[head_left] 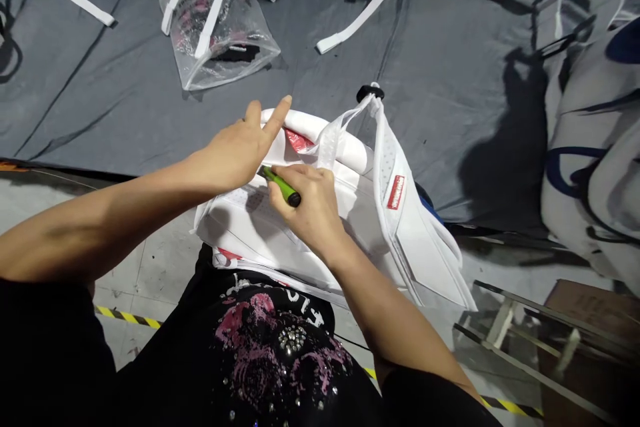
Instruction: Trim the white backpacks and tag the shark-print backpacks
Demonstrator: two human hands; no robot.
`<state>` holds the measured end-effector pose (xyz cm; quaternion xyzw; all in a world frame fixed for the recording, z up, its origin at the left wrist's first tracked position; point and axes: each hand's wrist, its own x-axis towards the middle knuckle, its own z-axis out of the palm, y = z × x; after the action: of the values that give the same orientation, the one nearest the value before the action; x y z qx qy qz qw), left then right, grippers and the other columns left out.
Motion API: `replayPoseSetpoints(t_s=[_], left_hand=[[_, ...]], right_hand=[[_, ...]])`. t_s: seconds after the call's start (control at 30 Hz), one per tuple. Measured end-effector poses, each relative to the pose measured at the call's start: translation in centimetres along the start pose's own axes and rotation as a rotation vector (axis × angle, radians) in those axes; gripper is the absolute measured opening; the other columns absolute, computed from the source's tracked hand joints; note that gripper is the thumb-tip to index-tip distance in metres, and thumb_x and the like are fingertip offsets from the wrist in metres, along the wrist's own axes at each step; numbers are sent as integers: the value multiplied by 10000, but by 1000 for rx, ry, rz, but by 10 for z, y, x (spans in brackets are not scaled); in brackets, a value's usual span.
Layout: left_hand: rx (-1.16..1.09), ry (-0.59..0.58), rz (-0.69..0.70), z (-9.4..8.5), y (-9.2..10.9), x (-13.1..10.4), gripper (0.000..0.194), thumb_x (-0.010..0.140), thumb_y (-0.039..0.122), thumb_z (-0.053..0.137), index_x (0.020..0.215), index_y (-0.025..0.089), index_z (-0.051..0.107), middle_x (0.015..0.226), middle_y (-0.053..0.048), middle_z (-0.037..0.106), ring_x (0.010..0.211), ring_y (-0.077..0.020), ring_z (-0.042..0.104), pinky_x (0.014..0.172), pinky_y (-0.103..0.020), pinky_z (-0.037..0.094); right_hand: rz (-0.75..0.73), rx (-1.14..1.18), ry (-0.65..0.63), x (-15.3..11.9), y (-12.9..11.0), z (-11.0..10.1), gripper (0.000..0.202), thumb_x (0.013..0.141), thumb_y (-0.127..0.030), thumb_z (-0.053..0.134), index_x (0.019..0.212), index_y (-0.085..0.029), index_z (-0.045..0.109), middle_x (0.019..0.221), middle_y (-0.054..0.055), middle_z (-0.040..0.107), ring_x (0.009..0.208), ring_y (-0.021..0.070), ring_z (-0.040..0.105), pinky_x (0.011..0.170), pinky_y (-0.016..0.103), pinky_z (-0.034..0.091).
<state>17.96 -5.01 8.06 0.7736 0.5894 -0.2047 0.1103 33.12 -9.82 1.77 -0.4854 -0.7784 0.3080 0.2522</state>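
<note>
A white bag point(350, 197) with a red label lies across the table's near edge, against my body. My right hand point(313, 203) is closed around a green tool point(283, 187) with a black end; its tip meets the bag's upper seam beside my left hand. My left hand point(247, 147) rests on the bag's upper left part, two fingers stretched out and apart near the rolled white edge, the others partly hidden. Between the rolled edge and a white strap point(329, 147), a red patch point(299, 140) shows. A black clip point(370, 92) sits at the bag's top corner.
On the grey cloth-covered table point(310, 80) lies a clear plastic pouch point(225, 27) under white straps. More bags stand along the far edge, and white bags with blue trim point(595, 140) are at the right. A metal frame point(500, 323) is at the lower right.
</note>
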Motion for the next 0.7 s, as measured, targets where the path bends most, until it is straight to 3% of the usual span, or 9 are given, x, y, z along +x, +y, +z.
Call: replayPoseSetpoints(t_s=[0.07, 0.17, 0.3, 0.43, 0.57, 0.63, 0.7], left_hand=[[1, -1, -2, 0, 0, 0, 923, 952, 186, 453, 1594, 236, -208, 1532, -287, 262, 991, -235, 640, 852, -350, 524], [-3, 10, 8, 2, -1, -1, 923, 956, 184, 455, 1593, 235, -210, 1521, -291, 272, 983, -231, 642, 848, -341, 523], [1, 43, 23, 6, -4, -1, 910, 951, 159, 437, 1596, 235, -201, 1520, -293, 260, 998, -239, 649, 845, -341, 524], [27, 69, 13, 9, -3, 1, 885, 931, 102, 402, 1611, 219, -153, 1502, -281, 290, 1011, -245, 651, 815, -334, 529], [24, 57, 1, 6, 1, -1, 854, 910, 57, 374, 1628, 194, -68, 1476, -268, 338, 985, -239, 654, 793, -338, 533], [4, 58, -2, 4, 3, -8, 865, 895, 38, 381, 1630, 192, -49, 1442, -250, 387, 979, -236, 655, 798, -342, 535], [-12, 74, -17, 4, 4, -20, 862, 884, 9, 365, 1631, 202, -19, 1409, -232, 432, 972, -229, 658, 796, -339, 540]], right_hand=[[-2, 13, 7, 1, 1, -1, 300, 953, -298, 540, 1139, -168, 736, 1050, 97, 755, 1033, 245, 670, 929, 420, 382], [-52, 105, -84, 2, 2, -1, 282, 958, -280, 525, 1124, -186, 733, 1023, 68, 770, 978, 214, 690, 921, 398, 409], [-43, 118, 1, 3, 4, -2, 289, 950, -275, 549, 1155, -167, 720, 1058, 77, 773, 1013, 219, 693, 974, 421, 402], [-90, 176, -77, 6, 9, -2, 277, 948, -261, 549, 1136, -164, 728, 1012, 66, 783, 896, 196, 707, 909, 394, 446], [-76, 162, -17, 9, 12, 6, 296, 921, -240, 571, 1154, -140, 724, 1059, 98, 780, 956, 226, 711, 944, 429, 462], [-108, 259, -107, 8, 7, 0, 295, 926, -227, 554, 1150, -147, 729, 1044, 83, 786, 907, 202, 722, 878, 383, 514], [-146, 329, -198, 3, -3, -22, 281, 936, -242, 560, 1143, -171, 735, 1061, 64, 787, 902, 187, 731, 812, 339, 553]])
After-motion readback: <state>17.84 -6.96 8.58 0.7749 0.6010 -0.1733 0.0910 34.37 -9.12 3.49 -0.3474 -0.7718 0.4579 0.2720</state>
